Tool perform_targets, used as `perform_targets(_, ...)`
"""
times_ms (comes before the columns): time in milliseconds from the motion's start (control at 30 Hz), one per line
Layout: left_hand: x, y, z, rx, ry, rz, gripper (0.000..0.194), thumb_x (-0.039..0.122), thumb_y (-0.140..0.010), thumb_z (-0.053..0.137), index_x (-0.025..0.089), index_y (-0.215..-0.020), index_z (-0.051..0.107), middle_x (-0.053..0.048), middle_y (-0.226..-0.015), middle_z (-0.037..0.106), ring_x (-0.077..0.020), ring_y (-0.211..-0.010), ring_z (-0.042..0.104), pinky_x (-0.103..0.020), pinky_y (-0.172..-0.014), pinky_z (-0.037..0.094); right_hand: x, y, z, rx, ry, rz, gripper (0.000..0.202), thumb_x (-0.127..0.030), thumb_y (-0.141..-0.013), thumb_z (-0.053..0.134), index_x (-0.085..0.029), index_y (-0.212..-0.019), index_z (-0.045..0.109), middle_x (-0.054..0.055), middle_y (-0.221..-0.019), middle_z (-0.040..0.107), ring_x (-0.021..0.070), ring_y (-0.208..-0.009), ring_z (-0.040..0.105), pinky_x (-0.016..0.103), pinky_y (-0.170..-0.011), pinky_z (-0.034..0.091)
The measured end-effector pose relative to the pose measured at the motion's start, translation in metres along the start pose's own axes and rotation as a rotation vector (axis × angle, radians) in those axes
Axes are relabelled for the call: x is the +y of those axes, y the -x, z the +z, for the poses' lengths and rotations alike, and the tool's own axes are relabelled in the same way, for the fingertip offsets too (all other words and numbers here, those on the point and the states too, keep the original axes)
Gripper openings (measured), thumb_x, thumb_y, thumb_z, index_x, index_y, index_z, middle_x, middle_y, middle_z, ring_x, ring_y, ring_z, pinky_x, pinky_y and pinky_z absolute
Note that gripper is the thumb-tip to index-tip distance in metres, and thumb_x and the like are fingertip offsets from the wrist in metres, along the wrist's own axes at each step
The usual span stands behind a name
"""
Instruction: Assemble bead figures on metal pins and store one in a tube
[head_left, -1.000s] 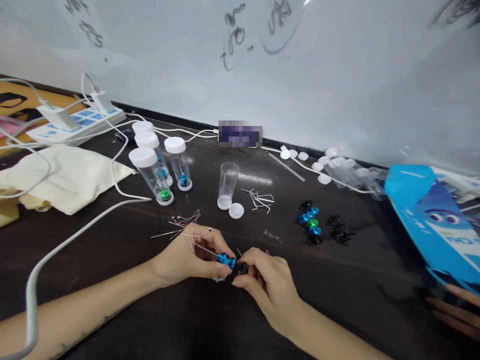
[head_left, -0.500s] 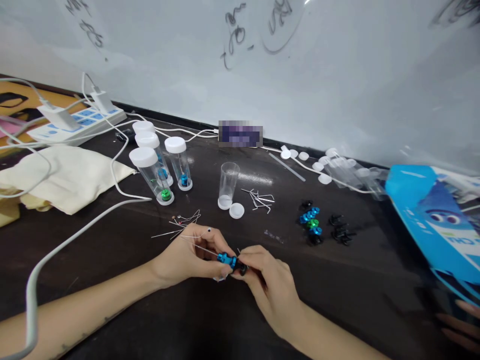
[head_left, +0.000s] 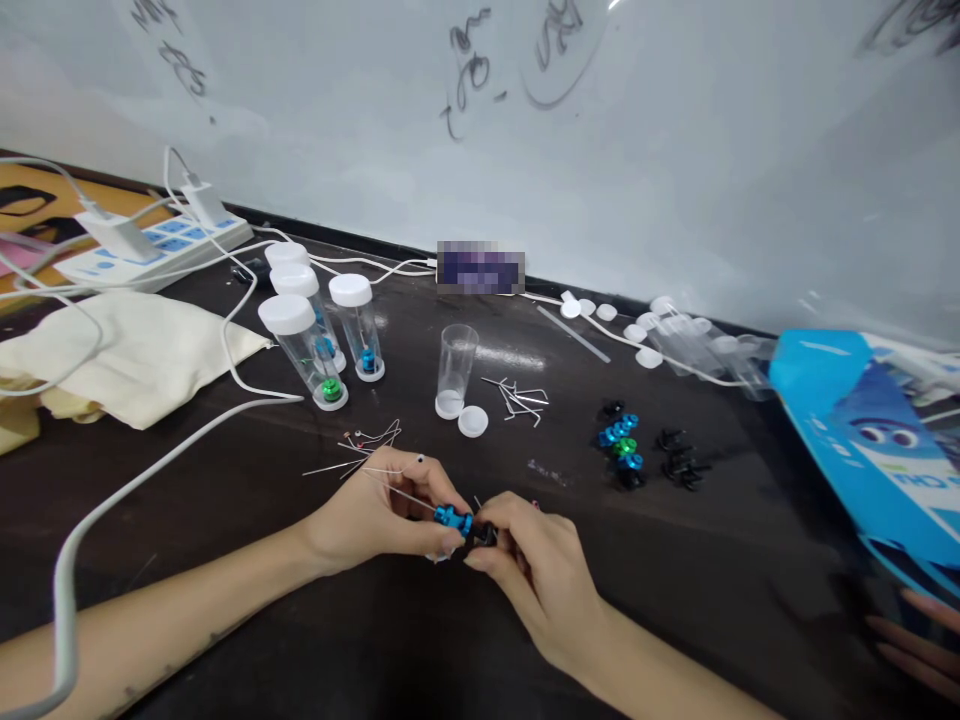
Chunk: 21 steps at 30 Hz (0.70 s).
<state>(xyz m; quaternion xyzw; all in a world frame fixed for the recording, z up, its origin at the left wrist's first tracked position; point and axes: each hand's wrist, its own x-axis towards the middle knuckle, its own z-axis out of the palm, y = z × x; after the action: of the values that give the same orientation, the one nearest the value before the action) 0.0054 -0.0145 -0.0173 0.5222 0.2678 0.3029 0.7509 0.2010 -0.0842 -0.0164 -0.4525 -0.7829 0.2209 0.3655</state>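
Two bare hands meet low over a dark table (head_left: 225, 480) that runs back to a scribbled whiteboard (head_left: 600, 150). A blue printed box (head_left: 862, 440) lies tilted at the right edge, and a cream cloth bag (head_left: 127, 355) lies at the left, crossed by white cables (head_left: 150, 450) that run from a power strip (head_left: 150, 250). Near the bag four capped clear tubes (head_left: 300, 345) stand upright, small blue and green parts showing at their bases. An open clear tube (head_left: 455, 368) stands toward the middle with its white cap (head_left: 472, 422) lying just beside it. More loose caps and empty tubes (head_left: 690, 335) lie by the board on the right. Bent metal pins (head_left: 521, 398) lie scattered right of the open tube, and thin wire leads (head_left: 367, 450) lie just beyond the left hand. A cluster of blue, green and black knobs (head_left: 621, 448) sits right of centre, with black screws (head_left: 681, 460) beside it.

The left hand (head_left: 375, 520) is curled, thumb and fingertips pinched on a small blue metal part (head_left: 453, 518) with a thin wire running up from it. The right hand (head_left: 536, 560) is likewise closed, its fingertips gripping a small black piece (head_left: 484, 535) that touches the blue part's end. Both pieces are held just above the table between the hands.
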Motion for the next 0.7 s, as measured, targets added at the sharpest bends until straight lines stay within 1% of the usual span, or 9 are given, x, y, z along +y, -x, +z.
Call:
perform_targets(100, -0.0001, -0.0004, -0.0002, -0.009, 0.028, -0.002, 0.018, 0.008, -0.063, 0.083, 0.012, -0.078, 0.072, -0.002, -0.071, 0.071, -0.0121, -0.060, 0.067, -0.020, -0.056, 0.056, -0.0002, 0.0007, 0.0004, 0.056, 0.016, -0.060, 0.007, -0.024, -0.099, 0.050, -0.020, -0.101, 0.055, 0.003, -0.091, 0.067, 0.0142, -0.074, 0.066, 0.023, -0.059, 0.043)
perform_targets(167, -0.0003, -0.0002, -0.0001, -0.016, 0.037, -0.005, 0.017, 0.008, -0.064, 0.083, 0.012, -0.077, 0.072, -0.002, -0.070, 0.071, -0.0109, -0.057, 0.066, -0.018, -0.053, 0.055, -0.0003, 0.0005, 0.0005, 0.053, 0.013, -0.056, 0.009, -0.028, -0.098, 0.052, -0.020, -0.097, 0.055, 0.002, -0.085, 0.066, 0.0133, -0.069, 0.065, 0.022, -0.057, 0.042)
perform_targets(233, -0.0006, -0.0001, -0.0002, -0.018, 0.034, 0.001, 0.017, 0.007, -0.064, 0.082, 0.011, -0.078, 0.073, -0.002, -0.069, 0.070, -0.0096, -0.055, 0.065, -0.017, -0.051, 0.054, -0.0006, -0.0001, 0.0005, 0.019, 0.008, -0.027, 0.017, -0.036, -0.097, 0.054, -0.020, -0.091, 0.055, -0.001, -0.074, 0.063, 0.0119, -0.058, 0.060, 0.023, -0.053, 0.039)
perform_targets(267, -0.0008, -0.0001, -0.0003, -0.021, 0.033, 0.004, 0.017, 0.007, -0.064, 0.082, 0.011, -0.078, 0.073, -0.002, -0.069, 0.070, -0.0096, -0.055, 0.065, -0.016, -0.051, 0.054, -0.0007, -0.0005, 0.0005, 0.010, 0.011, -0.024, 0.019, -0.037, -0.097, 0.053, -0.019, -0.090, 0.055, -0.001, -0.072, 0.061, 0.0118, -0.057, 0.059, 0.023, -0.052, 0.039)
perform_targets(400, -0.0018, -0.0006, -0.0011, -0.033, 0.043, 0.002, 0.017, 0.006, -0.066, 0.081, 0.012, -0.080, 0.073, -0.003, -0.071, 0.072, -0.0115, -0.059, 0.067, -0.018, -0.054, 0.056, -0.0007, -0.0008, 0.0019, 0.085, 0.067, -0.110, 0.010, -0.024, -0.100, 0.048, -0.020, -0.098, 0.056, 0.003, -0.087, 0.066, 0.0125, -0.067, 0.063, 0.022, -0.057, 0.041)
perform_targets(467, -0.0018, -0.0003, -0.0009, -0.036, 0.045, -0.002, 0.017, 0.006, -0.066, 0.081, 0.012, -0.080, 0.073, -0.002, -0.071, 0.071, -0.0107, -0.057, 0.067, -0.017, -0.052, 0.055, -0.0008, -0.0005, 0.0023, 0.095, 0.065, -0.112, 0.010, -0.026, -0.099, 0.050, -0.019, -0.095, 0.056, 0.002, -0.084, 0.066, 0.0119, -0.064, 0.062, 0.022, -0.056, 0.040)
perform_targets(533, -0.0012, 0.0003, -0.0001, -0.037, 0.041, -0.001, 0.018, 0.006, -0.065, 0.082, 0.011, -0.080, 0.074, -0.001, -0.069, 0.070, -0.0091, -0.054, 0.065, -0.015, -0.049, 0.054, -0.0011, -0.0007, 0.0018, 0.062, 0.040, -0.072, 0.020, -0.035, -0.098, 0.052, -0.018, -0.088, 0.057, 0.000, -0.073, 0.062, 0.0112, -0.057, 0.057, 0.023, -0.054, 0.038)
perform_targets(600, -0.0003, 0.0009, 0.0008, -0.034, 0.038, 0.000, 0.018, 0.005, -0.064, 0.082, 0.011, -0.079, 0.074, -0.001, -0.068, 0.069, -0.0085, -0.052, 0.064, -0.014, -0.048, 0.054, -0.0019, -0.0014, 0.0007, 0.029, 0.040, -0.043, 0.031, -0.043, -0.098, 0.048, -0.018, -0.082, 0.056, -0.002, -0.065, 0.056, 0.0108, -0.052, 0.052, 0.024, -0.052, 0.035)
perform_targets(700, 0.0006, 0.0006, 0.0009, -0.037, 0.045, 0.002, 0.018, 0.005, -0.064, 0.082, 0.011, -0.079, 0.075, -0.001, -0.067, 0.069, -0.0088, -0.053, 0.065, -0.014, -0.048, 0.054, -0.0032, -0.0025, -0.0001, 0.013, 0.081, -0.046, 0.038, -0.043, -0.101, 0.039, -0.017, -0.079, 0.056, -0.002, -0.063, 0.052, 0.0113, -0.051, 0.049, 0.025, -0.050, 0.033)
